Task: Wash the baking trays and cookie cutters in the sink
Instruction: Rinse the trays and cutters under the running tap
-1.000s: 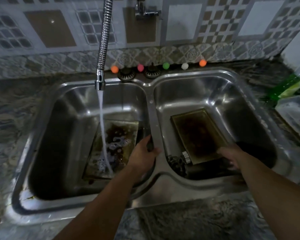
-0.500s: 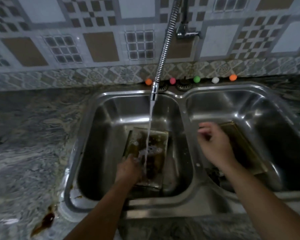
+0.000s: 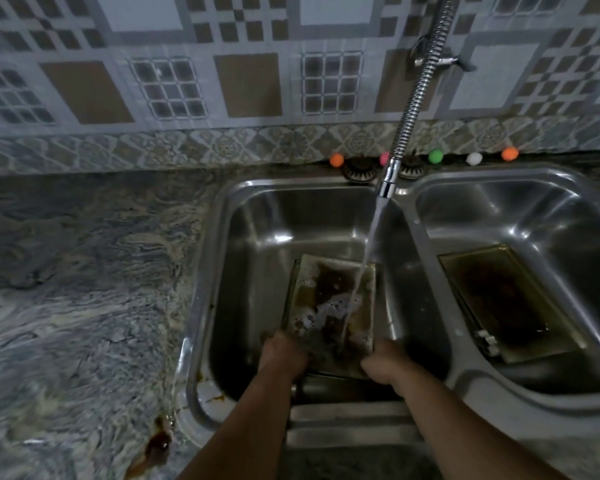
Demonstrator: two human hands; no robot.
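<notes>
- double-bowl steel sink (image 3: 404, 216): left bowl holds the work; a second baking tray (image 3: 510, 303) lies flat in the right bowl at 3 o'clock, untouched.
- stained baking tray (image 3: 329, 306): in the left bowl under the water stream (image 3: 364, 271), long axis running 12 to 6 o'clock, near edge at the hands.
- left hand (image 3: 283, 355) and right hand (image 3: 387, 363): fingers clamped on the tray's near corners, equally near. tray lies toward 12 o'clock from both.
</notes>
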